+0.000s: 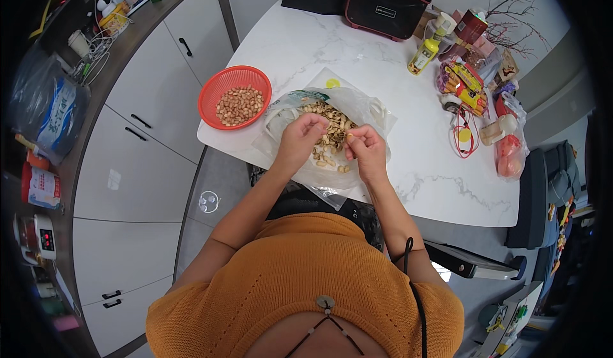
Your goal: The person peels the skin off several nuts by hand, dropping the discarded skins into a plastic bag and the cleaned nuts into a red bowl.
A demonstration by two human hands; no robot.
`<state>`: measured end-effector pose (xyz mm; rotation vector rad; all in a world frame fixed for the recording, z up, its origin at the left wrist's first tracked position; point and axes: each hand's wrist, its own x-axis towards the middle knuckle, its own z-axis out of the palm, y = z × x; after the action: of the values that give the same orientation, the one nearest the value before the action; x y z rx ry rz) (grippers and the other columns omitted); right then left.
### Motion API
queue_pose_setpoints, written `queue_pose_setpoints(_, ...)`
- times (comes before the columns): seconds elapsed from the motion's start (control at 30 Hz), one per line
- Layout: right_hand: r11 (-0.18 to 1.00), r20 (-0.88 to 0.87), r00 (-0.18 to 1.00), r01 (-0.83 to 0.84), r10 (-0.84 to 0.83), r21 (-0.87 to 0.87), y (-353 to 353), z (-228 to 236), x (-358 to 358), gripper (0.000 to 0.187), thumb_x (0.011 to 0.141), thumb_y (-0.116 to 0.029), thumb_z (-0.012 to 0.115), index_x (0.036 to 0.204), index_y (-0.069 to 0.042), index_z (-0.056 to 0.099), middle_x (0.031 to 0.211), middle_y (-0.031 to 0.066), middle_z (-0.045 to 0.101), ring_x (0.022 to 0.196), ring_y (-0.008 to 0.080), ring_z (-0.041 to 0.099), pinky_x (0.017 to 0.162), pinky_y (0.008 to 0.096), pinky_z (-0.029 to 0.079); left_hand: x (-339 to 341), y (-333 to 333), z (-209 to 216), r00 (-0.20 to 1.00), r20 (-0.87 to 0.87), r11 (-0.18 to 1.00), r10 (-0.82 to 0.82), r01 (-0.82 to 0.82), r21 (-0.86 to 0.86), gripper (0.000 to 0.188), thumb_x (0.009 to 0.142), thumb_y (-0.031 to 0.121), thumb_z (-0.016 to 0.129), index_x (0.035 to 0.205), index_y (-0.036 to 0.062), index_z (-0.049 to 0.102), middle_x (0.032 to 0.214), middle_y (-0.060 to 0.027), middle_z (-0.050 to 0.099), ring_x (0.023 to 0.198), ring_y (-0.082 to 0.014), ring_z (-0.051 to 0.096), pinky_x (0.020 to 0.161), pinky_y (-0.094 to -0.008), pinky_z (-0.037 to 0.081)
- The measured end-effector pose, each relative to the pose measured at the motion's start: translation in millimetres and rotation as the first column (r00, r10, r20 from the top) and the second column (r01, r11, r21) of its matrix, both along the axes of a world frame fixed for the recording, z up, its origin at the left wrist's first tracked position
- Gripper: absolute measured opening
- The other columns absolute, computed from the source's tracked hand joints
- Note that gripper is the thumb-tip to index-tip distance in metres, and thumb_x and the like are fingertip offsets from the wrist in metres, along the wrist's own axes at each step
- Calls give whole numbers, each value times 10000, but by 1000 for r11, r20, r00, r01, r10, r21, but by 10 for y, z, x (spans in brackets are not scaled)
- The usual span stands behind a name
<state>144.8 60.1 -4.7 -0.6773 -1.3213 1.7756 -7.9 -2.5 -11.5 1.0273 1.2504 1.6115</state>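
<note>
A crumpled clear plastic bag (281,125) lies spread on the white table, with a pile of peanut shells and unshelled peanuts (331,118) on it. Over the pile's left side is my left hand (301,142), its fingers curled and the thumb against the forefinger; whatever they hold is hidden. My right hand (370,153) is closed at the pile's right side, pinching what looks like a small pale peanut between thumb and forefinger. Several loose peanuts (324,159) lie below, between the two hands. Left of the bag stands a red plastic basket (265,96) holding shelled pinkish-brown peanuts (240,106).
At the table's back is a black appliance with red trim (386,10). A yellow bottle (424,54), snack packets (463,86), a red cord (469,147) and a bagged red item (509,153) crowd the right side. White cabinets (137,173) curve along the left.
</note>
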Motion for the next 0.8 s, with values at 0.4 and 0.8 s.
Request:
queue_pose_setpoints(0.4, 998, -9, 1000, 16, -15, 53, -29, -63, -67, 87, 826, -48, 552, 908, -17, 551, 687, 31, 566, 564, 79, 516, 513, 186, 408, 5, 7, 8, 1000, -4, 1000, 5, -5, 0, 137, 877, 81, 471, 951, 0, 553, 869, -29, 574, 787, -81, 544, 727, -206, 446)
queue_pose_setpoints(0.8, 750, 147, 959, 91, -244, 655, 5, 11, -14, 95, 760, -36, 613, 849, -5, 599, 853, 59, 532, 690, 103, 506, 609, 208, 410, 0, -44, 105, 991, 16, 984, -133, 134, -114, 140, 860, 129, 516, 916, 15, 574, 784, -6, 560, 684, -62, 519, 609, -185, 430)
